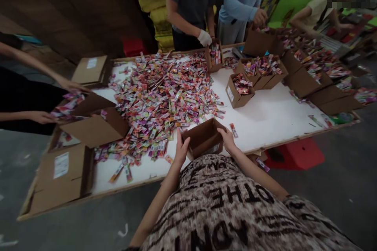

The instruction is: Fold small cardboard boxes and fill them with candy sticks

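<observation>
On the desk [265, 117], the open box [203, 138] sits at the near edge, the sachet heap [165, 94] behind and left, filled boxes [253, 76] behind and right.

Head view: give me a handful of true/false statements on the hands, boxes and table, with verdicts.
1. Both of the wearer's hands grip the small open brown cardboard box at the near table edge: left hand, right hand. True.
2. That box is packed full of sachets. False: its inside looks empty.
3. The big heap of colourful sachets lies loose on the white tabletop. True.
4. The person in the grey shirt works bare-handed. False: a white glove covers the visible hand.
5. A red stool sits under the table's right side. True.
</observation>
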Demonstrator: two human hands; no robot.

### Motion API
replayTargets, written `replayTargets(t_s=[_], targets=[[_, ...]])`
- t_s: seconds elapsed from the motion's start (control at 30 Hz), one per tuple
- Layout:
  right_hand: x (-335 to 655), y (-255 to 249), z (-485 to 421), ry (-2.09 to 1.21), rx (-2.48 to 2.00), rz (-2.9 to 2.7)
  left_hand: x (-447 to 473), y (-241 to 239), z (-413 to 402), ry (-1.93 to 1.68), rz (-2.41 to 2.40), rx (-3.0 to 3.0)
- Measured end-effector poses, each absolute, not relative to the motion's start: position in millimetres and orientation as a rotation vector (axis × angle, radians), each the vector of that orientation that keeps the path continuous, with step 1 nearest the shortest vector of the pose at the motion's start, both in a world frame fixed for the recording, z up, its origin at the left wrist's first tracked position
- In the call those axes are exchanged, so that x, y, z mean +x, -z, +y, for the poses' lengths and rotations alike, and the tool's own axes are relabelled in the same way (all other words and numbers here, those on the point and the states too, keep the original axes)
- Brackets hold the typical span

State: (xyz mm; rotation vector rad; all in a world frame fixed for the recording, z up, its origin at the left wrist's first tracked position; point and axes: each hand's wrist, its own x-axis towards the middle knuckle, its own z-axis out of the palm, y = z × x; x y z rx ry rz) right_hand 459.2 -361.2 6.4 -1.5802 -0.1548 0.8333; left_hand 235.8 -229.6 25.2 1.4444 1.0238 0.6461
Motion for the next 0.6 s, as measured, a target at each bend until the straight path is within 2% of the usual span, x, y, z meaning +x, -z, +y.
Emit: replayTargets(t_s=[0.17,0.33,0.4,0.53,0.6], targets=[[468,-9,-374,-1.211,-1.577,-0.126,210,-7,-225,-0.567,0.992,1.382],[486,-6,-378,-1.324,-1.777,-0.312,218,15,-229,-0.489,0.868,1.494],[492,-6,-372,-1.307,-1.865,-0.472,226,21,-230,-0.471,0.865,1.577],[496,-8,-377,-0.978,-1.831,-0.941,226,33,-225,-0.446,0.723,1.741],[493,-9,-391,-1.022,-1.748,-1.129,218,36,-221,-0.465,0.632,1.812]])
